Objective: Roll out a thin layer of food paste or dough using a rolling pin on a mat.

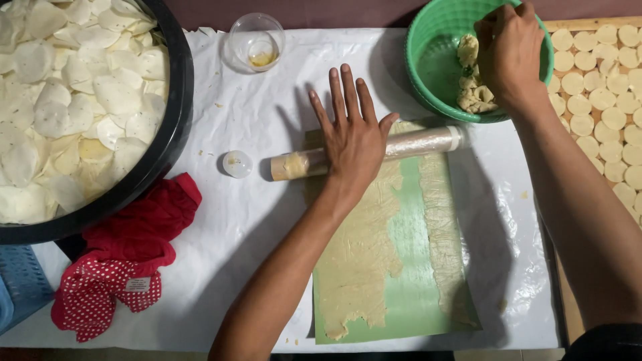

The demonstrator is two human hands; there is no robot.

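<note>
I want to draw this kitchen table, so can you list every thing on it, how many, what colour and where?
Big tub: one, black, far left, full of thin white discs.
Cloth: one, red with white dots, lower left.
Basket: one, blue, bottom left corner.
Clear cup: one, top middle.
Small cap: one, white, left of the roller.
Roller: one, clear-wrapped, across the mat.
Mat: one, green, centre, with strips of pale dough.
Bowl: one, green, top right, holding dough lumps.
Cut rounds: many, pale, far right.
Left hand: flat on the roller.
Right hand: in the bowl.
</note>
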